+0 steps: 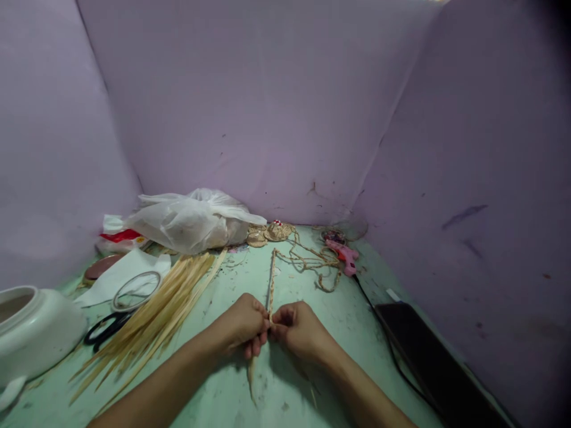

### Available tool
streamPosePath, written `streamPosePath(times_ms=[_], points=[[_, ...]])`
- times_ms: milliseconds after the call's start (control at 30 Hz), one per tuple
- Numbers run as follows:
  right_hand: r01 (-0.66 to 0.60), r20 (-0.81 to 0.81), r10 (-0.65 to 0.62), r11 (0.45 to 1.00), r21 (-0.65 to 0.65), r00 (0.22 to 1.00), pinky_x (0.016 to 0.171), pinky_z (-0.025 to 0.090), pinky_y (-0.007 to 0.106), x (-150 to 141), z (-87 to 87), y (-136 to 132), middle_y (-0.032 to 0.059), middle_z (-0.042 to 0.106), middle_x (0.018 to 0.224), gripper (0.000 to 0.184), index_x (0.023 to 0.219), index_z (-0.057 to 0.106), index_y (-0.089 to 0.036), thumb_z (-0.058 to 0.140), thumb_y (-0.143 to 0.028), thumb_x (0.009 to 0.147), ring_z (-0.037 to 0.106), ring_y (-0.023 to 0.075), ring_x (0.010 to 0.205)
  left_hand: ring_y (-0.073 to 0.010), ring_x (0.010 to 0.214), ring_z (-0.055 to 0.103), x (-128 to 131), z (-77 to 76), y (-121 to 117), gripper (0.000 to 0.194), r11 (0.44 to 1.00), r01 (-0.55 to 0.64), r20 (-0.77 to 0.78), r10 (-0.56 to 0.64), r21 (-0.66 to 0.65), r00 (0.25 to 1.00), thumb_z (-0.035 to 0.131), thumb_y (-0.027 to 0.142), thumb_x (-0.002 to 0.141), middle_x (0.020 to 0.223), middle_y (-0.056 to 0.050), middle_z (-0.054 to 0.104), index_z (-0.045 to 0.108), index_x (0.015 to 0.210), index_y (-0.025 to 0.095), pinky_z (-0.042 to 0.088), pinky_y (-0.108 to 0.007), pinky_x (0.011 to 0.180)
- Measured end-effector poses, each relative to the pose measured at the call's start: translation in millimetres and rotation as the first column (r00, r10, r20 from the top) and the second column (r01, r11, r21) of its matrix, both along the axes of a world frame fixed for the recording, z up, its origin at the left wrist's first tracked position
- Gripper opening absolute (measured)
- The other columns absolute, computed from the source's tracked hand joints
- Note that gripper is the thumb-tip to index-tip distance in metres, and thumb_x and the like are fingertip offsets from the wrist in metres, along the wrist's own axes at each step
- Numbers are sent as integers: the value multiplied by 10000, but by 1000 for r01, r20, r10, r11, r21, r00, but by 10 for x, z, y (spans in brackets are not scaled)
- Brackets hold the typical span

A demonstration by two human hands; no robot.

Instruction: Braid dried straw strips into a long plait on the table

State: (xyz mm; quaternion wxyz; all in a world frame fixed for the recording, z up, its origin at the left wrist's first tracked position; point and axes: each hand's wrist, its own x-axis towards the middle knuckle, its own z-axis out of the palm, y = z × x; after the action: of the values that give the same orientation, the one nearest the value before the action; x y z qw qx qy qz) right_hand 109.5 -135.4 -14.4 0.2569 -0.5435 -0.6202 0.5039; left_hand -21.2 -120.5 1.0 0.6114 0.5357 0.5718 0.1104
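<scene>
A thin braid of straw-coloured fibre runs up the middle of the green table from between my hands. My left hand is closed on the braid's near end, fingers curled. Close against it, my right hand pinches the same end between thumb and fingers. A loose fibre strand hangs down below my left hand, and thinner ends show under my right hand. Farther back, the braid continues into a loosely looped cord. How the strands cross at my fingertips is hidden.
Left lie a bundle of flat straw strips, black-handled scissors, a tape ring and a white pot. Behind are a white plastic bag and woven discs. Right are a pink glue gun and a black flat object.
</scene>
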Motion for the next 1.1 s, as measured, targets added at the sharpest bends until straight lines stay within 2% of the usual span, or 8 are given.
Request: streamPosePath(times_ms=[133,300,433,600,767,1000,1067,1100], points=[[11,344,-99,969,247,934,445,216,207,-44,91,-100,13,542,511,140,588,600,-127,476,-168,637,415,84,485,-118,238,375,31,-36,-25,125,993,8,-192,15,121,981,401,110,584,299,19,398,435,472,154,292,-219,281],[-42,495,-136,942,332,858,449,210,224,-64,165,-179,63,617,572,170,611,631,-145,462,-139,632,478,109,497,-94,224,316,45,72,-62,148,995,20,-187,-2,93,982,379,120,556,260,18,355,412,418,161,245,-206,285],[-54,528,-153,933,356,835,463,223,234,-61,136,-190,85,641,615,179,634,647,-154,469,-136,632,516,132,528,-45,246,224,44,-15,-72,110,971,-76,-119,105,225,987,400,95,512,264,63,269,407,423,158,118,-185,302],[13,575,-240,929,370,782,478,233,247,-52,115,-260,92,652,618,157,627,661,-162,506,-181,646,533,156,543,-23,299,194,62,-143,-110,130,945,-140,-40,159,297,986,441,94,494,287,71,254,387,387,147,94,-188,327],[-67,574,-232,890,451,786,486,237,246,-108,114,-486,74,652,634,215,645,654,-163,454,-197,716,530,132,530,-42,268,230,76,-21,-171,159,962,-206,-2,210,180,978,441,98,509,265,59,272,387,369,151,132,-196,311],[-270,631,-135,821,502,764,492,245,230,-189,100,-696,50,657,686,189,644,638,-168,454,-148,685,540,113,536,-37,264,233,-33,-6,-208,112,974,-159,188,127,162,974,472,138,524,312,58,332,441,416,139,114,-194,297],[-259,600,-114,827,499,791,487,256,224,-112,145,-664,34,646,618,188,625,648,-184,475,-205,696,534,118,526,-34,270,239,-67,-19,-205,84,975,-156,211,121,158,970,493,159,522,337,57,357,458,449,136,110,-191,301],[-206,556,-136,836,508,820,487,267,220,-58,165,-631,28,642,595,201,632,656,-191,480,-250,709,533,122,526,-33,273,241,-82,-22,-203,74,976,-153,220,116,158,968,498,166,520,345,56,364,465,462,135,108,-190,303]])
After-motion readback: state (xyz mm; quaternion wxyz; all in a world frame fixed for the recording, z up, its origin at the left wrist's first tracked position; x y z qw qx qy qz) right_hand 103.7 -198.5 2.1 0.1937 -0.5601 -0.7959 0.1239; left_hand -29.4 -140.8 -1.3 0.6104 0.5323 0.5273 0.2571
